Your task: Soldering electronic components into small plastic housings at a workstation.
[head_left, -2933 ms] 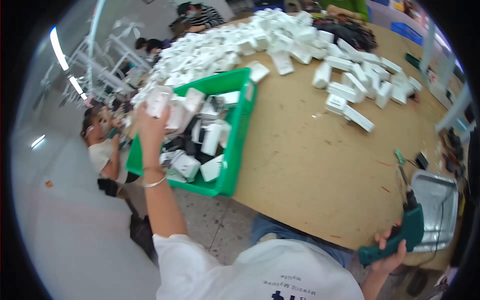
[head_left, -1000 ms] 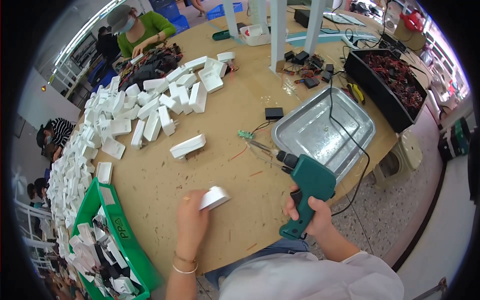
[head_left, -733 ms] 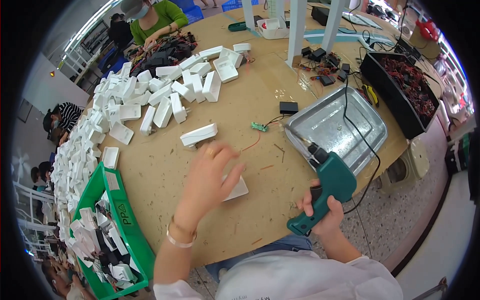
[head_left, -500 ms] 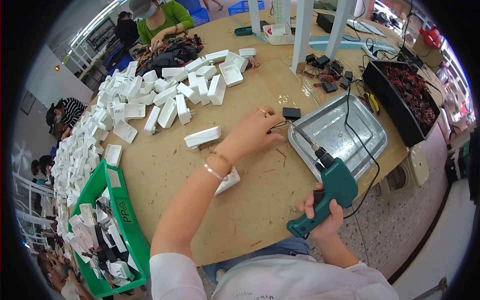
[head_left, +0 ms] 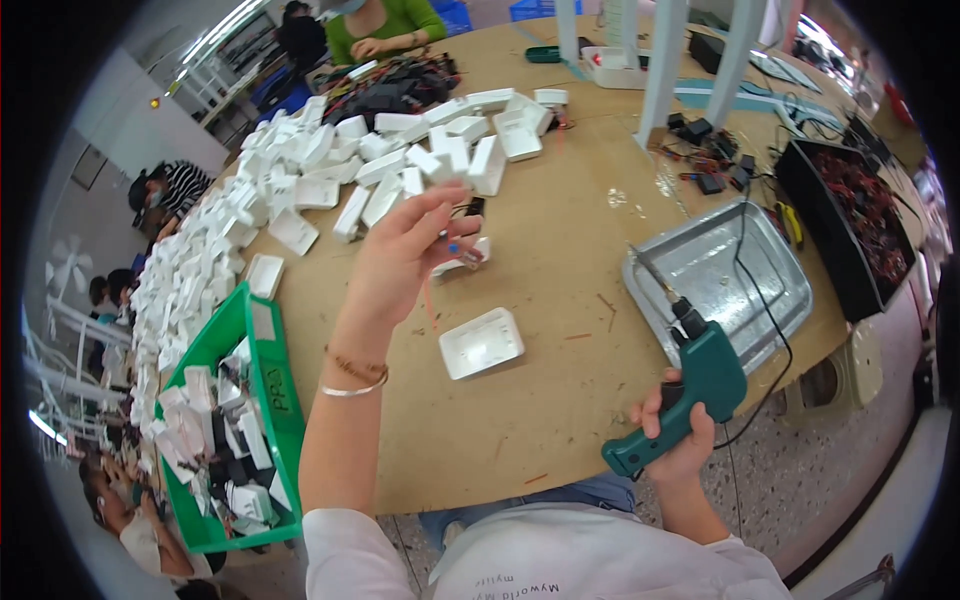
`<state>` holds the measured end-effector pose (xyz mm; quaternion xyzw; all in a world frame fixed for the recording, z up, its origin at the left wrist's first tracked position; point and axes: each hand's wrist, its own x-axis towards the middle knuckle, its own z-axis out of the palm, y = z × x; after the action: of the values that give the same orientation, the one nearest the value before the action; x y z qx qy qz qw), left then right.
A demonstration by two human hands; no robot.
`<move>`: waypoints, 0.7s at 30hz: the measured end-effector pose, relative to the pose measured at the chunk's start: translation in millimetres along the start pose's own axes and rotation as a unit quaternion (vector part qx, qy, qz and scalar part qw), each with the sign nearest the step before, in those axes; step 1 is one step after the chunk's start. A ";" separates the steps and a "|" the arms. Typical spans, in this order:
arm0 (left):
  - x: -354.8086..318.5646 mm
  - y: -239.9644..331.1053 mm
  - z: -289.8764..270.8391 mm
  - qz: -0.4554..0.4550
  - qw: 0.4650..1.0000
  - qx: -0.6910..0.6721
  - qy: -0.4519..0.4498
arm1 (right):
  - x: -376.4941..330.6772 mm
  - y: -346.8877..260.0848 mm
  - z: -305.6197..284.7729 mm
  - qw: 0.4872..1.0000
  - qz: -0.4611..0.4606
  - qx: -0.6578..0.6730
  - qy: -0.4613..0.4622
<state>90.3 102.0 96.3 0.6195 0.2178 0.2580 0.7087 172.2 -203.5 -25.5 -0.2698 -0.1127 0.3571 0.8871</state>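
Brown sheeting covers the broad worktable (head_left: 560, 425), with a co-worker in a green top (head_left: 395, 28) at its far left edge and a long heap of white plastic casings (head_left: 250, 205) down its left side. Near the middle, a shallow white rectangular shell (head_left: 482, 343) lies hollow side up, probably so that its inside can be reached. The left hand (head_left: 392, 262) is raised just beyond it to the left, fingers drawn in narrowly on a small electronic part with a blue piece (head_left: 457, 249); a thin red wire (head_left: 429, 305) hangs below. How firm the pinch is, I cannot tell, but a fingertip hold seems to suit something so small. Another white casing (head_left: 470, 262) lies partly hidden behind those fingers. At right, the right hand (head_left: 682, 458) is wrapped round the handle of a dark green pistol-shaped soldering tool (head_left: 708, 385), its slim metal tip pointing away over the left part of a silver metal tray (head_left: 705, 250), presumably to hold it clear of the other hand. A black rectangular box of red-wired parts (head_left: 828, 238) stands just right of the tray, and a green plastic bin (head_left: 288, 450) sits near left, both apparently within arm's reach.
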 end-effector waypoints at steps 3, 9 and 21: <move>-44.2 8.2 -46.4 0.007 0.991 -0.121 -0.050 | -0.5 0.4 0.7 1.000 -0.025 -0.006 0.006; -121.5 -7.6 -78.0 0.068 0.994 0.058 0.056 | 2.3 2.6 0.7 0.999 -0.026 -0.029 -0.018; -159.7 -32.3 -92.5 0.035 0.855 0.474 0.207 | 2.0 5.1 4.3 0.997 -0.036 -0.069 -0.015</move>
<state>-88.1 68.1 49.9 0.8199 0.4335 0.2704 0.2582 169.1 -197.3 -24.8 -0.3205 -0.1597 0.3202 0.8771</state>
